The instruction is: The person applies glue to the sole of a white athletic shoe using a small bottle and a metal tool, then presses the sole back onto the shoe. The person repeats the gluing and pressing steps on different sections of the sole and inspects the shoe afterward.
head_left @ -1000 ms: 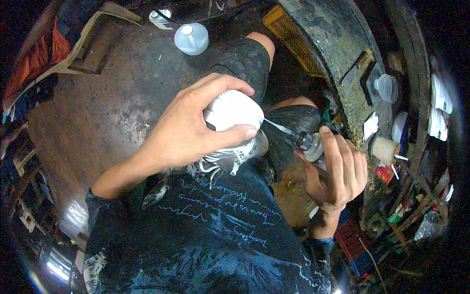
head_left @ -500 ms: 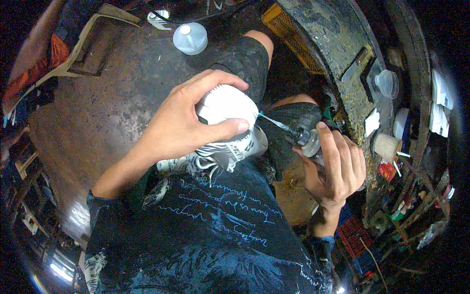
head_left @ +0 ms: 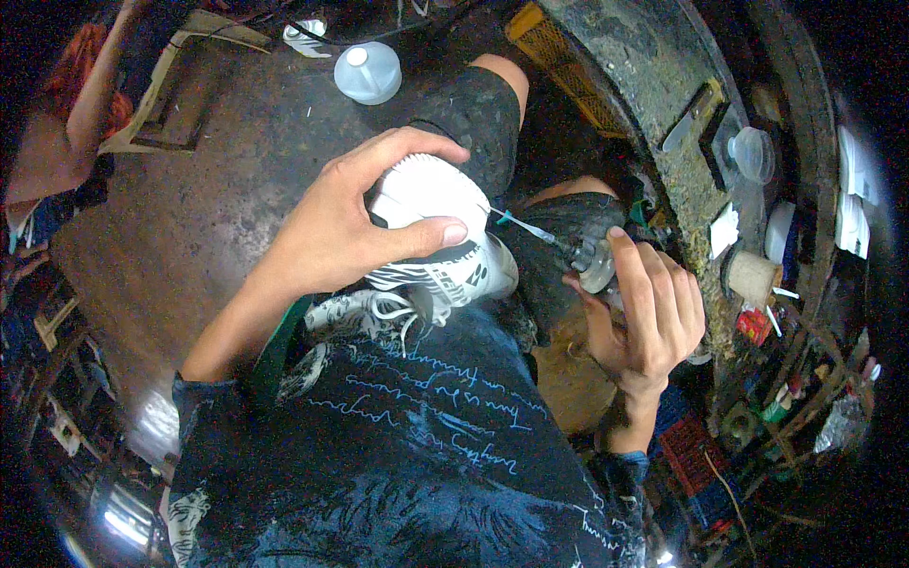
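Head view, looking down: the left hand [head_left: 365,208] is wrapped around a white shoe [head_left: 434,194], thumb pressed along the near side, fingers curled over the far side. The shoe sits tilted above the person's lap, in the middle of the scene, its ridged white sole up and its black-and-white upper and loose laces [head_left: 402,314] on the near side. To the right, the right hand [head_left: 649,317] is closed around the clear, rounded handle of a hand tool [head_left: 595,265], forefinger and thumb pinching it. Its thin shaft points left toward the sole's edge, with a bit of teal thread [head_left: 503,217] near the tip; from where I stand I can't tell whether the tip has gone in.

Farther off, left of the person's knee, a translucent jug [head_left: 367,80] with a white cap stands on the dark floor [head_left: 246,180]. A yellow basket [head_left: 565,71] leans far right, beside a worn ledge [head_left: 653,47] bearing a blade [head_left: 684,131]. At far left, another person's bare arm [head_left: 85,133] shows.
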